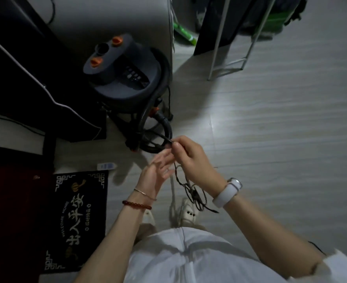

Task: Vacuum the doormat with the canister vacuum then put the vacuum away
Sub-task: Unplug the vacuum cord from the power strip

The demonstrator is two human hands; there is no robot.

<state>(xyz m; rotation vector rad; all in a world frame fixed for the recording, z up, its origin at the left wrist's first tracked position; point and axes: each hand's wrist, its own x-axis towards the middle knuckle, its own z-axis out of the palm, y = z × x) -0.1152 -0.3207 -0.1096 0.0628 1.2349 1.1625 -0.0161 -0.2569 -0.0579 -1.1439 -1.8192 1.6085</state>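
- Head view: the right hand (191,158) pinches the black power cord (180,176) near its upper end, fingers curled round it, with a tangle of loops hanging below the wrist towards the floor (270,129).
- The left hand (158,170) is released, palm up and fingers straight, just beside the cord and touching or nearly touching the right hand's fingertips; I cannot tell whether it bears on the cord.
- The cord's free run lies roughly up and down in the picture: from the pinch it leads forward and a little left towards the canister vacuum (125,78), and downward into the loops near the person's feet.
- The vacuum stands upright on the floor ahead and to the left of both hands, in the corner by a grey wall, its black hose (164,127) curling round its base just beyond the right hand's fingertips.
- The doormat (76,219) lies flat to the left of the person, its long axis running away from the body, well apart from the vacuum.
- Judgement: the cord is being sorted or wound; the left hand is the nearer one to take up the next loop.
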